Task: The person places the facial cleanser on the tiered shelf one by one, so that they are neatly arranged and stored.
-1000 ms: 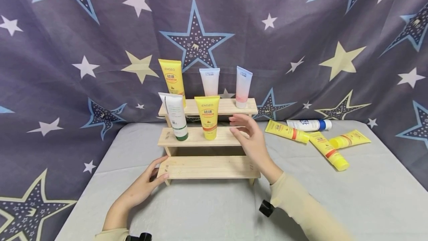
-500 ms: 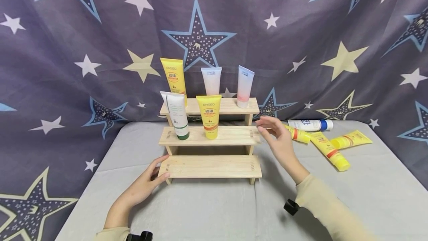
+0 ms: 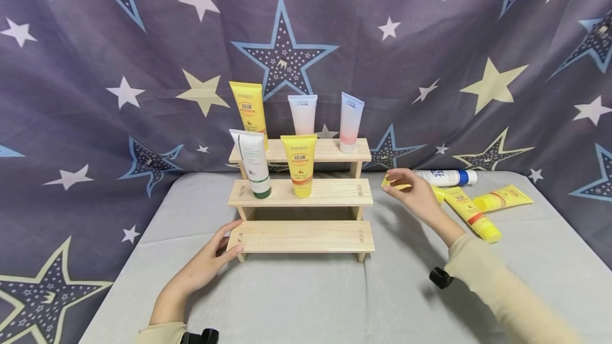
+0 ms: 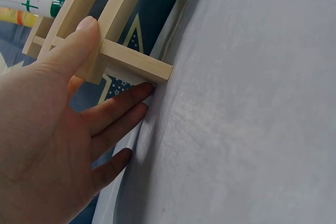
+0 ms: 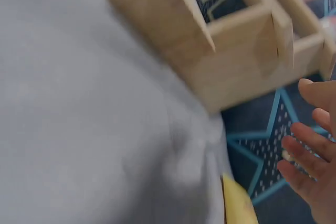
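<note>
R hand (image 3: 417, 195): loose, fingers apart, nothing seen in grasp; hovers over near yellow tube (image 3: 438, 194) (contact can't be told).
near yellow tube: lying on bench (image 3: 311, 301), R of rack (image 3: 301, 237); prob. light, soft-walled, slightly slick, not fragile, so best gripped mid-body.
L hand (image 3: 201, 267): thumb + index pinching rack's lower L end.
rack: 3 steps (image 3: 334, 194); 2 yellow tubes (image 3: 300, 166), 2 pink-white tubes (image 3: 350, 123), 1 green-capped tube (image 3: 252, 161), all standing.
bench, beyond R hand: 2 other yellow tubes (image 3: 470, 214), 1 blue-capped tube (image 3: 442, 177), all lying.
</note>
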`<state>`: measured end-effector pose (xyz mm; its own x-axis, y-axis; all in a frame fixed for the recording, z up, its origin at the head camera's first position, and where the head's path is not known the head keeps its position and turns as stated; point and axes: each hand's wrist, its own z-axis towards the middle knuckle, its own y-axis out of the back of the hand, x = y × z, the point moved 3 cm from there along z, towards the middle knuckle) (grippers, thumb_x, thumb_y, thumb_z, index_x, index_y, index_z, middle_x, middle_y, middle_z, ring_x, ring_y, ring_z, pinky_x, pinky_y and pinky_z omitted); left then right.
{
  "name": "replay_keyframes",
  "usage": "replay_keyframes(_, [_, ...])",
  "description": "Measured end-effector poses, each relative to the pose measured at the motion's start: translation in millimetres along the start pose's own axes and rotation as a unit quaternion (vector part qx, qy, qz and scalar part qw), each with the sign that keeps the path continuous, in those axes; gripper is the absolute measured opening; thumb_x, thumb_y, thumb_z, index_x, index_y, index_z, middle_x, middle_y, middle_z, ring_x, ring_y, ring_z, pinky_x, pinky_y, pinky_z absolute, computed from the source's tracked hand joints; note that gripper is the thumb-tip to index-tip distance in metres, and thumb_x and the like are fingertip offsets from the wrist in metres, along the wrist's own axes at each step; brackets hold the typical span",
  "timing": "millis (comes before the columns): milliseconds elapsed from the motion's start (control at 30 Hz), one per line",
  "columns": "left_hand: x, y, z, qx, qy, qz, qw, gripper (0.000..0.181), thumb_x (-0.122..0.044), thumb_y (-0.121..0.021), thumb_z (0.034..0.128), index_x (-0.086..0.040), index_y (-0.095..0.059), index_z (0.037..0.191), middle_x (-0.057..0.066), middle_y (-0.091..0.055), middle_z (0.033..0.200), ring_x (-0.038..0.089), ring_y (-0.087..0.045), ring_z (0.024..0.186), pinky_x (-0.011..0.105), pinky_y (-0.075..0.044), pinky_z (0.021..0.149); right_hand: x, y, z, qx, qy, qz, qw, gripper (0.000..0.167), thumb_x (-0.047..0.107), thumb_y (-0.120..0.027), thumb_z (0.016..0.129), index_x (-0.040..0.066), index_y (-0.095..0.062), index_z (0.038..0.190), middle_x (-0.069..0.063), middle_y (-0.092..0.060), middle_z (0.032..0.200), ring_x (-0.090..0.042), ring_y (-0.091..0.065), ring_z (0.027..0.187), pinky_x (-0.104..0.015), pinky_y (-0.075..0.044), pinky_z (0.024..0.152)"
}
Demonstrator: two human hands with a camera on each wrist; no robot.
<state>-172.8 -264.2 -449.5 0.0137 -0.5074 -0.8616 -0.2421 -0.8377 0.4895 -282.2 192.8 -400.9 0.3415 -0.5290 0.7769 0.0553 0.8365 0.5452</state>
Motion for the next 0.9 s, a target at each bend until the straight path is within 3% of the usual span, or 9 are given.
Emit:
replay_keyframes(133, [-0.3, 0.2, 0.4, 0.001, -0.002, 0.001, 1.0000, 0.062, -0.040, -0.056, 0.1009, -0.029, -0.027, 0.154, 0.026, -0.048, 0.142, 0.036, -0.049, 0.129, 0.059, -0.035, 0.105, -17.7, 7.2, 7.0, 0.009, -0.006, -0.033, 0.9994, 0.041, 0.012, -0.072, 0.092, -0.005, -0.057, 0.127, -0.024, -0.064, 0.118, -0.040, -0.061, 0.105, -0.053, -0.049, 0.089])
replay_keyframes(433, [-1.2, 0.2, 0.0, 0.000, -0.004, 0.003, 1.0000, 0.062, -0.039, -0.056, 0.1014, -0.028, -0.026, 0.155, 0.027, -0.047, 0.142, 0.036, -0.048, 0.130, 0.059, -0.034, 0.105, -50.4, 21.4, 20.5, 0.040, -0.023, -0.118, 0.9920, 0.040, 0.015, -0.069, 0.094, -0.007, -0.059, 0.125, -0.028, -0.062, 0.120, -0.043, -0.058, 0.108, -0.056, -0.043, 0.094])
replay_keyframes(667, [0.6, -0.3, -0.2, 0.002, 0.000, -0.005, 1.0000, 0.062, -0.039, -0.056, 0.1013, -0.028, -0.026, 0.155, 0.025, -0.049, 0.141, 0.035, -0.050, 0.128, 0.059, -0.034, 0.105, -60.1, 19.5, 28.5, 0.066, -0.014, -0.165, 0.9839, 0.038, 0.014, -0.066, 0.096, -0.012, -0.059, 0.124, -0.031, -0.061, 0.119, -0.045, -0.058, 0.108, -0.058, -0.041, 0.096])
replay_keyframes(900, [0.5, 0.1, -1.2, 0.000, -0.003, -0.006, 1.0000, 0.062, -0.038, -0.057, 0.1011, -0.028, -0.027, 0.154, 0.026, -0.049, 0.141, 0.035, -0.049, 0.128, 0.059, -0.034, 0.105, -71.6, 20.3, 35.6, 0.081, -0.032, -0.193, 0.9773, 0.038, 0.014, -0.064, 0.096, -0.011, -0.059, 0.124, -0.030, -0.061, 0.115, -0.044, -0.058, 0.106, -0.057, -0.042, 0.093])
